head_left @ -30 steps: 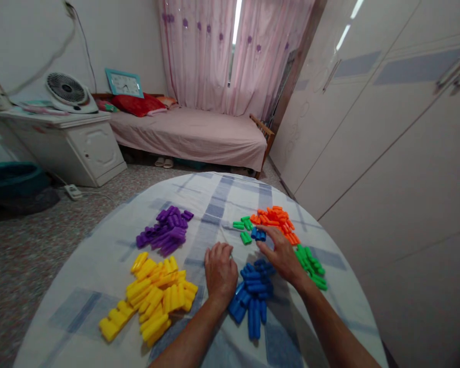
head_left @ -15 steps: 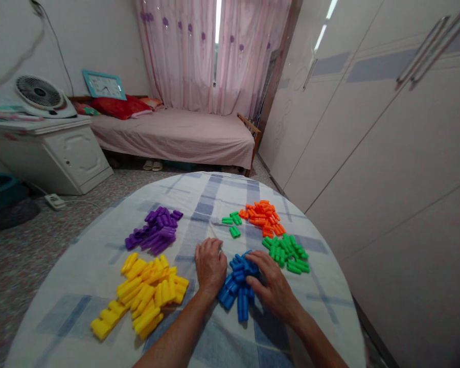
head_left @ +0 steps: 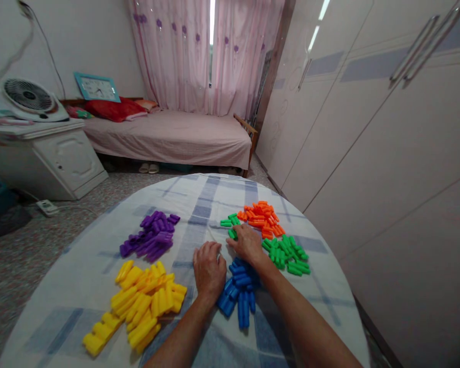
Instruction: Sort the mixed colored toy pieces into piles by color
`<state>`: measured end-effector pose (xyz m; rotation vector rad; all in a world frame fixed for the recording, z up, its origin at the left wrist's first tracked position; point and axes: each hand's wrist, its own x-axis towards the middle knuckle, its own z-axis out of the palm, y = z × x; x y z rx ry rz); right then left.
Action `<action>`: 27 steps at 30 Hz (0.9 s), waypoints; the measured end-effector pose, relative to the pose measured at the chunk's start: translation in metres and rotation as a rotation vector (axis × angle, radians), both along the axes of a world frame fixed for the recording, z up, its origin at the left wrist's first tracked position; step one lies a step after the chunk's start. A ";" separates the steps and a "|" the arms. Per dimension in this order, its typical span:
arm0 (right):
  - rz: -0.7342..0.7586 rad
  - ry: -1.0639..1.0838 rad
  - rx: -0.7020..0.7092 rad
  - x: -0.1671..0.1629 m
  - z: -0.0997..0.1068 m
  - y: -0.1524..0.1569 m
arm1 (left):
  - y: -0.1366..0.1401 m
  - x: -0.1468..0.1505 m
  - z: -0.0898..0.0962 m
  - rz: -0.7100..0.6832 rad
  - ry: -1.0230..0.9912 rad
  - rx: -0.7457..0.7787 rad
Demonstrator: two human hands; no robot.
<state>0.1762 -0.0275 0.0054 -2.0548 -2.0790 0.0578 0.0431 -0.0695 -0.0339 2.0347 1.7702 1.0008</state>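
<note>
Plastic blocks [head_left: 244, 280] heap the checked tablecloth [head_left: 193, 232] before a bed [head_left: 172, 132]; left hand [head_left: 209, 270], right hand [head_left: 247, 244]: grip unclear.

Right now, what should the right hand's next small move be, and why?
Probably, the right hand should close its fingers on the green piece beside them: it lies apart from the larger green pile, and I can't tell whether it is already gripped.

A partly hidden green block [head_left: 232, 234] lies on cloth [head_left: 193, 202].
</note>
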 end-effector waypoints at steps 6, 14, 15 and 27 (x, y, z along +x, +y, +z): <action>-0.048 0.027 0.000 -0.004 -0.005 0.005 | 0.000 -0.001 0.002 -0.002 0.007 0.007; -0.101 0.227 0.284 0.059 0.017 -0.046 | 0.000 -0.001 0.000 0.004 0.034 0.030; -0.127 0.219 0.297 0.070 0.018 -0.054 | 0.000 -0.001 0.000 0.003 0.036 0.031; -0.214 0.149 0.279 0.115 -0.007 -0.088 | 0.001 -0.001 -0.002 -0.001 0.040 0.032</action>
